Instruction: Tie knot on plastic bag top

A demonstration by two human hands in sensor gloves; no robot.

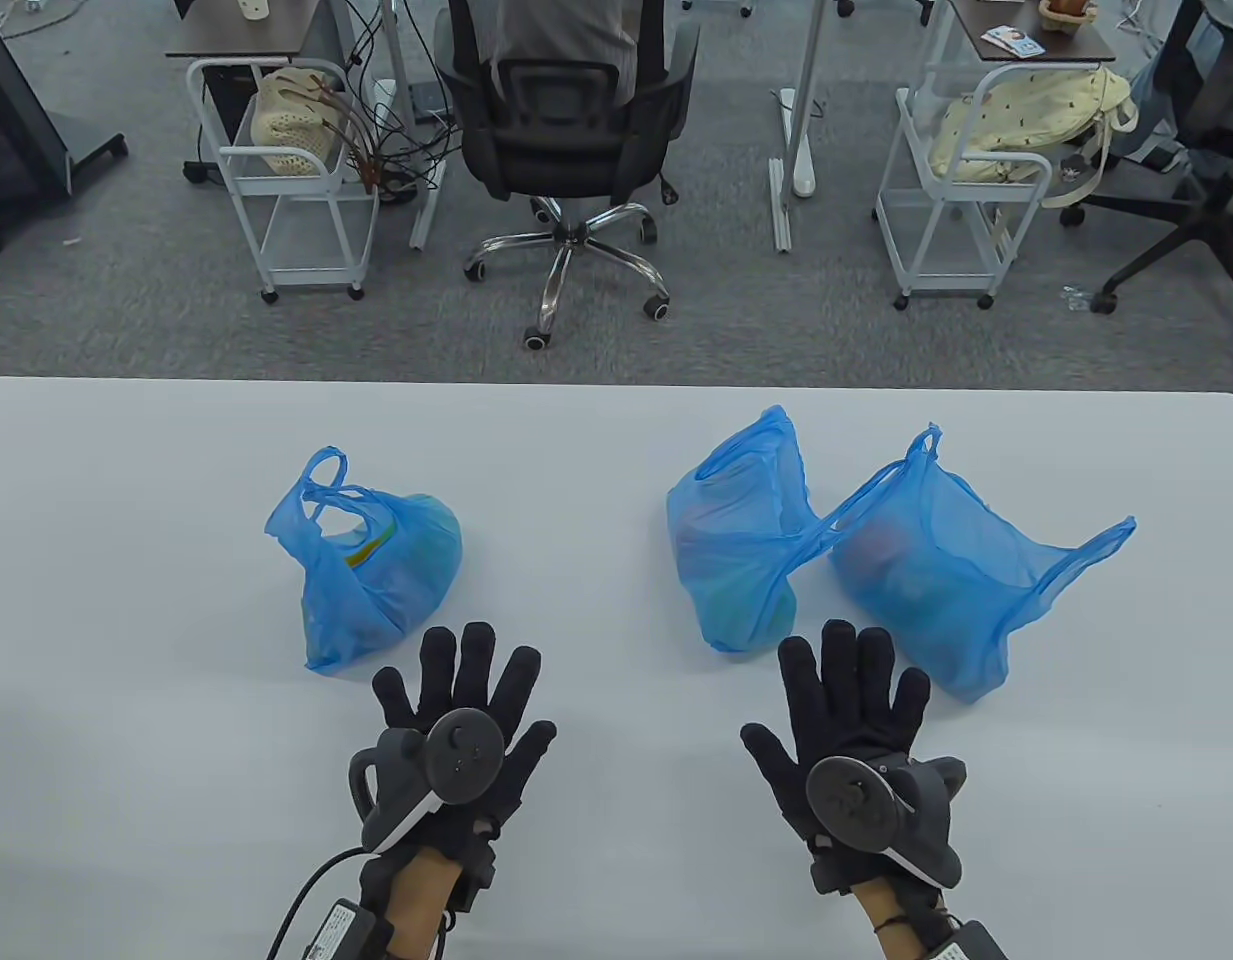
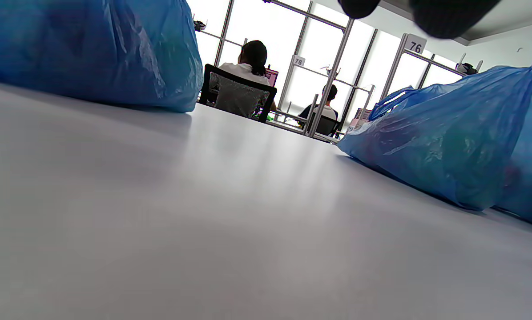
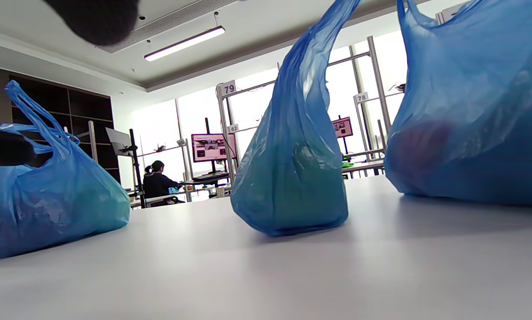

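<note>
Table (image 1: 596, 880), white, is carrying three blue plastic bags, all filled and all with tops untied. Left bag (image 1: 376, 575) is sitting at 10 o'clock from the table's middle, its two handle loops standing up and leaning toward 11 o'clock; something yellow-green is showing through its mouth. Middle bag (image 1: 731, 540) is sitting at 2 o'clock from the middle, its handle rising to a point at 12 o'clock. Right bag (image 1: 936, 580) is lying just beside it at 3 o'clock, touching or overlapping it where one handle is crossing, with one handle pointing to 12 o'clock and the other stretching out toward 3 o'clock. Left hand (image 1: 456, 730), in a black glove with a tracker on its back, is lying palm down at 7 o'clock from the middle, fingers spread and pointing to 12 o'clock, fingertips just short of the left bag, gripping nothing. Right hand (image 1: 851, 740), gloved and fitted alike, is lying palm down at 5 o'clock, fingers spread, gripping nothing; its fingertips are reaching the near edges of the middle and right bags, and whether they are touching cannot be told. Beyond the table at 12 o'clock, an office chair (image 1: 566, 130) and two white carts are standing on grey carpet.
</note>
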